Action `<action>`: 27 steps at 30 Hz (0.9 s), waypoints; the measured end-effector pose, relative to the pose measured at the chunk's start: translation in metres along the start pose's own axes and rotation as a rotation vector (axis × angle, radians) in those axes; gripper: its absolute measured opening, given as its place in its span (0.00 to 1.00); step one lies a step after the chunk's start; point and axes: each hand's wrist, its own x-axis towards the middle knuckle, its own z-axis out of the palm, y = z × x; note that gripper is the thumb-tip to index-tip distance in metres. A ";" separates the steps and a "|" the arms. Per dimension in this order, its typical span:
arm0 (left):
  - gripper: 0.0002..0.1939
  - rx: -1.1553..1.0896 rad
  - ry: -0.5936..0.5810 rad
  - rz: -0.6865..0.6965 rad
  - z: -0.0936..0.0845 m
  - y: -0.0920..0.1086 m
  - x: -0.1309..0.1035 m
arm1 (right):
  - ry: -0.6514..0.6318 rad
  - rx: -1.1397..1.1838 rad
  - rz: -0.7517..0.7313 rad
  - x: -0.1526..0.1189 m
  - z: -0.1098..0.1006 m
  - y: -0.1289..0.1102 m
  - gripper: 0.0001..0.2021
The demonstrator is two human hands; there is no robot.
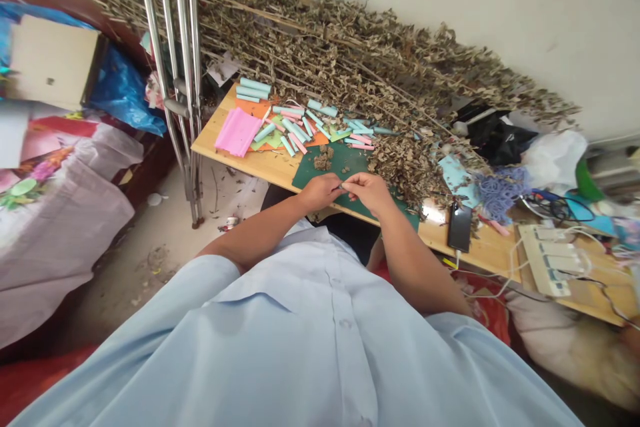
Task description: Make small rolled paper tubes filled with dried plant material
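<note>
My left hand and my right hand meet at the near edge of a dark green mat. Both are closed, fingertips pinched together around something small and dark that I cannot make out. Just beyond them on the mat sits a clump of brown fluffy plant material. A heap of dry crumbled leaves spreads to the right of it. Several pale blue paper rolls and pink paper rolls lie scattered farther back. At the left is a stack of pink paper sheets.
Long dried leafy stalks pile against the wall behind the wooden table. Metal crutches stand at its left. A phone on a cable, purple cord and a power strip lie on the right.
</note>
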 end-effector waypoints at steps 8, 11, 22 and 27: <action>0.17 -0.047 0.004 0.018 0.002 -0.003 -0.002 | -0.021 -0.070 0.079 0.005 0.001 -0.012 0.13; 0.17 -0.073 0.004 0.039 0.001 -0.003 -0.002 | -0.043 -0.136 0.123 0.009 0.001 -0.017 0.09; 0.17 -0.065 0.006 0.036 -0.001 -0.002 -0.001 | 0.068 -0.169 -0.108 -0.002 -0.004 -0.009 0.11; 0.16 -0.085 0.020 0.044 0.000 -0.002 -0.002 | 0.109 -0.454 -0.479 -0.025 0.001 -0.001 0.11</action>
